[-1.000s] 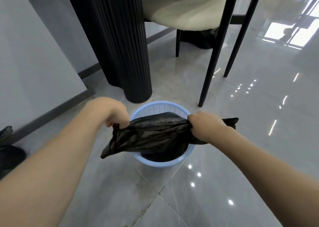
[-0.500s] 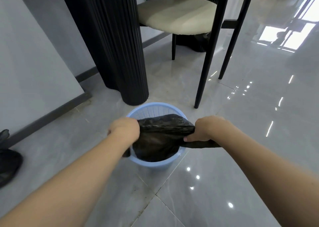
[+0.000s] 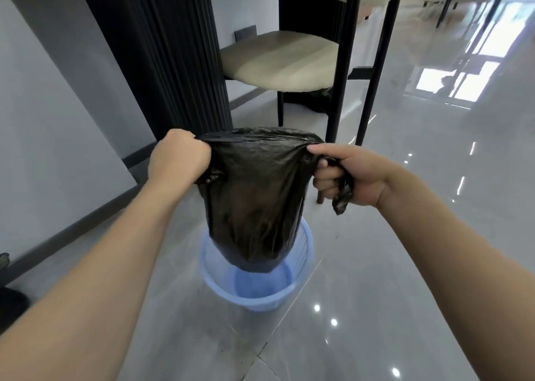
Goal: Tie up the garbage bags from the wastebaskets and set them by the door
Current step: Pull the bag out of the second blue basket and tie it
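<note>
Above the wastebasket [image 3: 254,291], garbage bag [image 3: 254,195] now raised between hands [image 3: 344,175].

I see bright daylight from upper right, window glare on glossy floor [image 3: 405,264]; wastebasket [image 3: 260,291] motion-blurred, wide-angle edges bent.

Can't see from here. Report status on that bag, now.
Left hand and right hand grip black garbage bag by its top corners. Bag untied, above blue wastebasket. Chair close behind.
</note>
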Demonstrator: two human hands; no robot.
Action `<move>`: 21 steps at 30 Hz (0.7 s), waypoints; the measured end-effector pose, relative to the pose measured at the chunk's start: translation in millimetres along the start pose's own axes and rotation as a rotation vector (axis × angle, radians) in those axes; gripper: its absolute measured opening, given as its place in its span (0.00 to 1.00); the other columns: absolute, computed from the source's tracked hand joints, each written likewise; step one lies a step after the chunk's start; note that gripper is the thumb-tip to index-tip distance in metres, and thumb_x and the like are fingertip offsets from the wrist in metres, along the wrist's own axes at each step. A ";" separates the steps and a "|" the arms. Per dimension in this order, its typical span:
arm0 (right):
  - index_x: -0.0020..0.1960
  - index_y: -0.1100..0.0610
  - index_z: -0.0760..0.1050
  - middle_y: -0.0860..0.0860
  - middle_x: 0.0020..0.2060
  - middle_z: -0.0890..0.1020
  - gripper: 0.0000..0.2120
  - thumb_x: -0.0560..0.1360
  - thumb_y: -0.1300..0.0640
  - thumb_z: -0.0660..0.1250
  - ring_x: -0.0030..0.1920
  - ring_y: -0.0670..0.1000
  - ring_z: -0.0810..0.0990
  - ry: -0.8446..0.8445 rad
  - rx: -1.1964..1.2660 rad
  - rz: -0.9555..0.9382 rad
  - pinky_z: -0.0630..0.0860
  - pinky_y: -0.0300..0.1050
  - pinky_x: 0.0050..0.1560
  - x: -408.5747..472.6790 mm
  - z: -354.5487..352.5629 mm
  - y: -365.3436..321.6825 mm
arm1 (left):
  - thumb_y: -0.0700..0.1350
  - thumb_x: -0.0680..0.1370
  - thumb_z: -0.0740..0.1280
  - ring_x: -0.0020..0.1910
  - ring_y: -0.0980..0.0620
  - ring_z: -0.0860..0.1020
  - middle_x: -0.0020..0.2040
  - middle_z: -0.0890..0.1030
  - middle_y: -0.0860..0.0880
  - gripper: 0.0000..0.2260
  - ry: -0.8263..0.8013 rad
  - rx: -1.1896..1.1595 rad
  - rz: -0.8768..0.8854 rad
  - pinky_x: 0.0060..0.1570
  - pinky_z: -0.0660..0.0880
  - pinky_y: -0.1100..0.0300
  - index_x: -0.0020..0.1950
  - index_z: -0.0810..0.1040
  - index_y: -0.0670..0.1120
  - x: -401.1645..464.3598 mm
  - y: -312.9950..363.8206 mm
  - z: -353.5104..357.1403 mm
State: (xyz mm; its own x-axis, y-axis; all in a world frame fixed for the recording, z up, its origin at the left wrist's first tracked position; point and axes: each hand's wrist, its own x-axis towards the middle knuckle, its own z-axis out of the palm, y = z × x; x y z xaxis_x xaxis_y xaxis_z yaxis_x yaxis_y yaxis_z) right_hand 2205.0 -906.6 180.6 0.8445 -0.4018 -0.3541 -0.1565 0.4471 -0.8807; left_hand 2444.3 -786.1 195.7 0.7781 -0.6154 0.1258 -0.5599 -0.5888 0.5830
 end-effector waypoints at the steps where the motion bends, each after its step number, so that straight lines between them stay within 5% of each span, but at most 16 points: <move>1: 0.29 0.52 0.63 0.45 0.19 0.59 0.17 0.74 0.49 0.62 0.22 0.45 0.57 -0.007 0.078 -0.059 0.54 0.37 0.24 -5.6 0.1 -8.1 | 0.36 0.67 0.58 0.34 0.44 0.71 0.34 0.75 0.45 0.06 0.014 -0.069 0.037 0.31 0.64 0.55 0.38 0.74 0.40 -3.3 15.6 -9.0; 6: 0.33 0.48 0.56 0.45 0.19 0.61 0.15 0.73 0.50 0.60 0.22 0.46 0.61 0.043 0.348 -0.276 0.60 0.36 0.23 -34.2 -4.9 -40.8 | 0.36 0.67 0.56 0.31 0.48 0.64 0.29 0.64 0.48 0.05 0.009 -0.356 0.185 0.32 0.59 0.54 0.33 0.65 0.44 -33.4 79.2 -21.0; 9: 0.39 0.51 0.67 0.46 0.22 0.66 0.06 0.74 0.52 0.58 0.27 0.46 0.62 0.077 0.325 -0.401 0.62 0.38 0.29 -58.5 -19.1 -53.0 | 0.36 0.66 0.55 0.31 0.49 0.64 0.28 0.63 0.49 0.07 -0.094 -0.477 0.279 0.33 0.59 0.53 0.30 0.62 0.46 -54.6 109.6 -13.1; 12: 0.41 0.54 0.72 0.49 0.26 0.73 0.10 0.77 0.52 0.56 0.29 0.47 0.68 0.215 0.195 -0.405 0.65 0.39 0.33 -86.6 -46.7 -55.1 | 0.37 0.66 0.56 0.30 0.45 0.63 0.26 0.65 0.49 0.07 -0.133 -0.327 0.418 0.31 0.59 0.56 0.30 0.62 0.45 -74.2 126.2 -0.6; 15: 0.37 0.55 0.73 0.49 0.26 0.74 0.15 0.79 0.51 0.56 0.28 0.49 0.73 0.358 0.108 -0.287 0.73 0.39 0.31 -111.0 -81.9 -42.6 | 0.40 0.70 0.59 0.30 0.44 0.67 0.30 0.70 0.45 0.06 -0.136 -0.010 0.556 0.29 0.59 0.56 0.33 0.65 0.42 -99.4 134.1 27.5; 18: 0.27 0.52 0.69 0.45 0.19 0.63 0.25 0.81 0.48 0.54 0.18 0.43 0.61 0.415 -0.001 -0.014 0.58 0.34 0.19 -116.6 -120.8 -12.8 | 0.46 0.73 0.59 0.36 0.41 0.71 0.37 0.74 0.45 0.07 -0.314 0.259 0.581 0.36 0.65 0.56 0.40 0.71 0.43 -126.5 139.1 83.1; 21: 0.31 0.57 0.69 0.48 0.20 0.61 0.21 0.80 0.48 0.57 0.18 0.46 0.57 0.637 -0.416 0.274 0.54 0.34 0.21 -106.9 -159.7 30.3 | 0.45 0.75 0.58 0.41 0.40 0.72 0.46 0.78 0.42 0.04 -0.544 0.490 0.570 0.41 0.67 0.56 0.42 0.70 0.46 -152.9 130.6 142.4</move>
State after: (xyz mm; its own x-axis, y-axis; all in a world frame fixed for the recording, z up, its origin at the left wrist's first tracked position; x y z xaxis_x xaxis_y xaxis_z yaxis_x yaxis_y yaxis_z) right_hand 2028.2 -977.7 141.5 0.3139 -0.7551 -0.5756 -0.5995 0.3124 -0.7369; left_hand 2211.7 -843.6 138.3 0.1768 -0.9683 -0.1765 -0.9711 -0.2008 0.1290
